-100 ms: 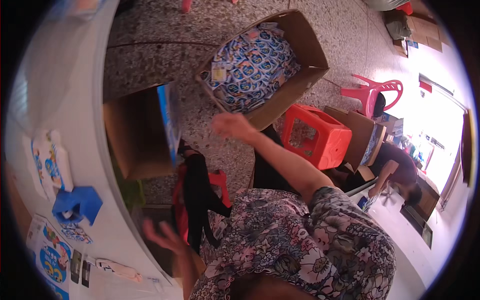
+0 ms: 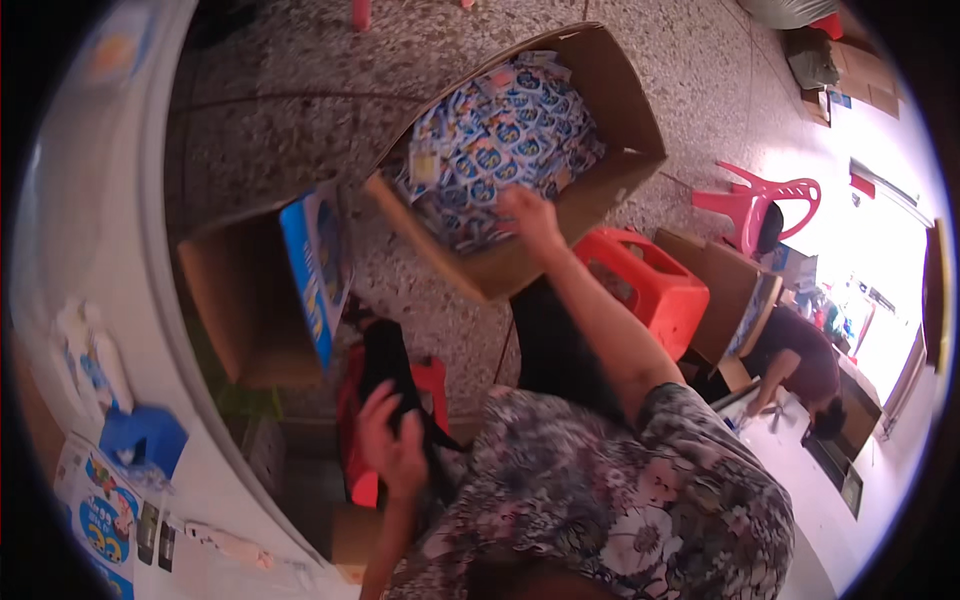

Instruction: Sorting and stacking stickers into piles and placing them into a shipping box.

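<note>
A large open cardboard box (image 2: 455,270) stands on the floor, heaped with small blue-and-white printed packets (image 2: 500,140). My right hand (image 2: 532,218) reaches over its near side, right at the packets. Its fingers point into the box, blurred and partly hidden, so I cannot tell whether they grip a packet. My left hand (image 2: 392,440) hangs in the air beside the table, fingers spread, holding nothing. Left of the big box is a smaller open carton (image 2: 235,300) with a brown inside and a blue printed flap (image 2: 310,285).
Along the left runs a white table (image 2: 120,250) bearing a blue dispenser-like object (image 2: 145,440) and printed sheets (image 2: 100,510). A red stool (image 2: 660,290) stands beside the big box. Farther right are a pink chair (image 2: 750,205) and another person (image 2: 800,360) bending over a white table.
My right hand has swung right, from the gap between the boxes to over the packets. My left hand has risen and moved right. The view has shifted slightly.
</note>
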Available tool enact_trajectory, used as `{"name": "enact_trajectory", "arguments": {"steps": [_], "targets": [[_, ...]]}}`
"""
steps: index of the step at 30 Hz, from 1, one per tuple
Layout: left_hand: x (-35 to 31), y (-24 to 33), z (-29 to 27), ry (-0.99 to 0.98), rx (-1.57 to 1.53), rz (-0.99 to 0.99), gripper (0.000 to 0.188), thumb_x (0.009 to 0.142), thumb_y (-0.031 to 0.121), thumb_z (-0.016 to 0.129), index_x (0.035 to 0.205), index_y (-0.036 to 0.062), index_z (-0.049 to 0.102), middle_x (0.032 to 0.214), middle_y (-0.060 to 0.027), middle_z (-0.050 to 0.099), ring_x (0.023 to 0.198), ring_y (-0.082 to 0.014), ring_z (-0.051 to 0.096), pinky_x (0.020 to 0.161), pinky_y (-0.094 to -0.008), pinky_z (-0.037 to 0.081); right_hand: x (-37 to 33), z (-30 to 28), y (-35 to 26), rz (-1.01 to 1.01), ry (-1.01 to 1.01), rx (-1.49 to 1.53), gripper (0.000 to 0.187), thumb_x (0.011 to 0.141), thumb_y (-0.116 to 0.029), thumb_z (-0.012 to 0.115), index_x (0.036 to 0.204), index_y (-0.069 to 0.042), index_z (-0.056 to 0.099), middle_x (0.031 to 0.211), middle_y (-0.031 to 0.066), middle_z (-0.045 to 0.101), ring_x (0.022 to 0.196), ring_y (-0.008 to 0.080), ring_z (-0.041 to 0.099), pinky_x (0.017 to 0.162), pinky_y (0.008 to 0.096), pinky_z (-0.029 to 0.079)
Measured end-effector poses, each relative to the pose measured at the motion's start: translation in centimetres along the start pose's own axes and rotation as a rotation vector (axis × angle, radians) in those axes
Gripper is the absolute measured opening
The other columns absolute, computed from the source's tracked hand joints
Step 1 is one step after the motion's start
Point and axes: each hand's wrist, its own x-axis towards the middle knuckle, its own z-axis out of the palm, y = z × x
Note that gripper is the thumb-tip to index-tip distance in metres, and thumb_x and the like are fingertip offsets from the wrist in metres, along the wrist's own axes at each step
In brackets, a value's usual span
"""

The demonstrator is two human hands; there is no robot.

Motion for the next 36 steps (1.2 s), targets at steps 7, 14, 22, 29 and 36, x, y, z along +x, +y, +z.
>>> {"name": "enact_trajectory", "arguments": {"steps": [7, 14, 22, 29, 36], "targets": [[33.9, -8.5, 27.7, -0.216, 0.421, 0.225, 0.071, 0.072, 0.033, 0.083, 0.127, -0.0002, 0.055, 0.124, -0.0197, 0.059, 0.114, -0.0371, 0.055, 0.099, -0.0466, 0.043, 18.5, -17.1, 2.6, 0.493, 0.268, 0.543, 0.064, 0.094, -0.065, 0.051, 0.135, -0.015, 0.053, 0.131, 0.0049, 0.062, 0.107, 0.0294, 0.063, 0.083, 0.0469, 0.056], [47.4, -19.3, 36.4, -0.420, 0.571, 0.248, 0.119, 0.048, 0.058, 0.091, 0.136, -0.0062, 0.043, 0.140, -0.0259, 0.050, 0.129, -0.0334, 0.050, 0.108, -0.0435, 0.040, 22.5, -15.4, 11.3, 0.473, 0.157, 0.764, 0.078, 0.089, -0.070, 0.054, 0.146, -0.017, 0.046, 0.136, 0.0051, 0.059, 0.125, 0.0300, 0.055, 0.109, 0.0507, 0.041], [38.9, -15.6, 43.9, -0.599, 0.747, 0.023, 0.137, 0.043, 0.069, 0.088, 0.151, 0.0071, 0.032, 0.151, -0.0320, 0.035, 0.140, -0.0457, 0.035, 0.114, -0.0524, 0.032, 21.6, -16.0, 12.2, 0.755, 0.010, 0.660, 0.081, 0.094, -0.071, 0.043, 0.148, -0.011, 0.045, 0.145, 0.0102, 0.053, 0.127, 0.0305, 0.055, 0.106, 0.0475, 0.046], [42.3, -17.3, 43.0, -0.618, 0.663, -0.060, 0.137, 0.043, 0.065, 0.088, 0.154, 0.0091, 0.030, 0.153, -0.0323, 0.032, 0.142, -0.0490, 0.028, 0.116, -0.0486, 0.030, 20.7, -13.6, 13.2, 0.447, -0.092, 0.873, 0.079, 0.095, -0.064, 0.050, 0.151, -0.008, 0.038, 0.145, 0.0128, 0.051, 0.124, 0.0299, 0.057, 0.104, 0.0464, 0.047], [36.8, -17.9, 39.8, -0.554, -0.124, -0.229, 0.103, 0.052, 0.030, 0.092, 0.142, 0.0100, 0.048, 0.133, -0.0185, 0.058, 0.121, -0.0274, 0.057, 0.106, -0.0351, 0.042, 18.8, -10.0, 8.4, 0.535, -0.189, 0.968, 0.070, 0.100, -0.060, 0.043, 0.148, -0.010, 0.043, 0.139, 0.0150, 0.056, 0.120, 0.0307, 0.060, 0.101, 0.0446, 0.051]]}}
